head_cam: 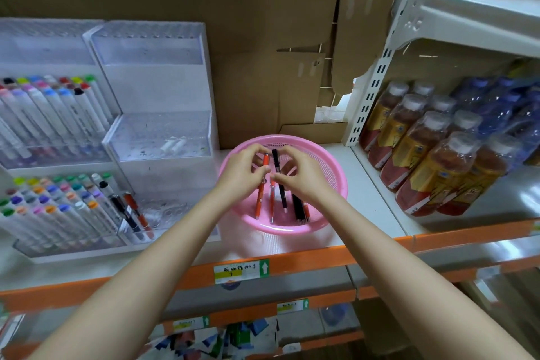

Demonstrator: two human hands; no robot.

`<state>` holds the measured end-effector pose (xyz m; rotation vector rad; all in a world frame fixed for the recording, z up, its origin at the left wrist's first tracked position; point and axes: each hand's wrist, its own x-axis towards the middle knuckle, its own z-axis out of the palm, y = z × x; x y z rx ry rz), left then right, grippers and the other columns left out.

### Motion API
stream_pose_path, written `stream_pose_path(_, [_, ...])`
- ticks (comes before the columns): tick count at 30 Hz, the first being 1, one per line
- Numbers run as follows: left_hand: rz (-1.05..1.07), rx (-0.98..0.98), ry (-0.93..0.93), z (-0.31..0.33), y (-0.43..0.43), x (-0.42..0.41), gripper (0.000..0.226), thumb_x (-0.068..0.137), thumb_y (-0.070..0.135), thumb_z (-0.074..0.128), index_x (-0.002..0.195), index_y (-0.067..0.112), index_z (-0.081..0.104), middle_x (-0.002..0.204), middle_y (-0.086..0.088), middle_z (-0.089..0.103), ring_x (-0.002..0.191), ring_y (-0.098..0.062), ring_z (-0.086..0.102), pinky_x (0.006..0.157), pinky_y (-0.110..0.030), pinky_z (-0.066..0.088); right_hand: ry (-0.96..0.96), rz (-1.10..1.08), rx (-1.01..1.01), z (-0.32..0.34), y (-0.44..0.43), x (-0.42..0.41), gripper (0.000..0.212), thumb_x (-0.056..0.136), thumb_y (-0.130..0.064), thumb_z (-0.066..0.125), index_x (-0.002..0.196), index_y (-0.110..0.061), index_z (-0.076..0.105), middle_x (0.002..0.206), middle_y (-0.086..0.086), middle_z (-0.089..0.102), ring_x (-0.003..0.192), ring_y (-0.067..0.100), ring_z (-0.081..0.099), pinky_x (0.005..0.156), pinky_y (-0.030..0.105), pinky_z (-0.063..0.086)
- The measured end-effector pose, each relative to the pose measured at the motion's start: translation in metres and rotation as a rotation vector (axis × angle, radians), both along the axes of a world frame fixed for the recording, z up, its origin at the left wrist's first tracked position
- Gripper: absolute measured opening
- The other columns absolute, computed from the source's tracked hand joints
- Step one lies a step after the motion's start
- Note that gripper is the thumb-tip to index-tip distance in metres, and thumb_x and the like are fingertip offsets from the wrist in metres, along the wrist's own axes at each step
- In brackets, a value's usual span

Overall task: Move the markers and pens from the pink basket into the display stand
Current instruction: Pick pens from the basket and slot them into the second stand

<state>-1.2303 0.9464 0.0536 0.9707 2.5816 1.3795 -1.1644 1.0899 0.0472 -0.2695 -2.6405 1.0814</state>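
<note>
The pink basket (333, 184) sits on the white shelf in the middle of the view. Both hands are over it. My left hand (242, 172) grips an orange pen (260, 199) near its top. My right hand (298, 174) grips a black pen (281, 190). A second orange pen (272, 204) stands between them; which hand holds it is unclear. More black and orange pens (301, 209) lie in the basket near its front rim. The clear tiered display stand (157, 131) is to the left, with a few pens (133, 213) in its lowest front compartment.
Left of the stand, acrylic racks hold several coloured markers (49, 114). Shrink-wrapped drink bottles (432, 161) fill the shelf to the right, behind a white upright. Cardboard stands behind the basket. An orange shelf edge (306, 263) with a price label runs along the front.
</note>
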Motion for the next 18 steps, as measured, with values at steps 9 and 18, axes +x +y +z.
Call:
stream_pose_path(9, [0.011, 0.258, 0.147, 0.041, -0.028, 0.011, 0.018, 0.088, 0.008, 0.063, 0.100, 0.022, 0.062, 0.083, 0.009, 0.066, 0.077, -0.001, 0.063, 0.072, -0.023, 0.053, 0.237, 0.011, -0.089, 0.042, -0.037, 0.014, 0.010, 0.089, -0.021, 0.067, 0.096, -0.018, 0.062, 0.075, -0.011, 0.065, 0.073, 0.001, 0.062, 0.069, 0.024, 0.051])
stream_pose_path(18, [0.012, 0.383, 0.148, 0.081, -0.092, 0.017, 0.022, 0.085, 0.012, 0.064, 0.098, 0.030, 0.064, 0.080, 0.001, 0.063, 0.075, -0.020, 0.067, 0.073, -0.037, 0.058, 0.357, 0.037, -0.174, 0.073, -0.096, 0.017, 0.010, 0.094, -0.013, 0.059, 0.088, -0.008, 0.054, 0.077, 0.007, 0.070, 0.075, 0.022, 0.066, 0.070, 0.039, 0.056])
